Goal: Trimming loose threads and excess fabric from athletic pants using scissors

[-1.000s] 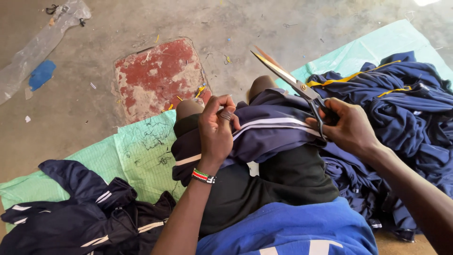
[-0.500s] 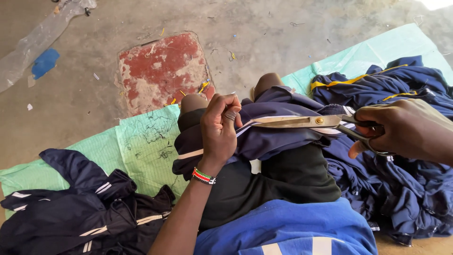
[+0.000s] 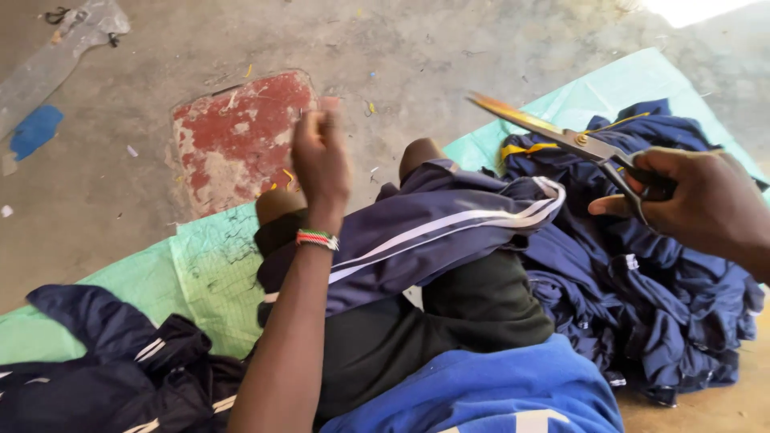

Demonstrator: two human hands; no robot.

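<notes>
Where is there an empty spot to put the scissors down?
Bare concrete floor lies beyond the red patch, and a strip of green mat shows left of the knees. It is crowded right of the legs, where the navy clothes pile sits under the right hand holding the scissors.

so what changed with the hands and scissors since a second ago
The left hand let go of the navy garment and lifted, fingers pinched shut, though what it holds cannot be made out. The right hand drew the scissors off the cloth, up and to the right. The garment stays across the knees, the pile and green sheet unmoved.
</notes>
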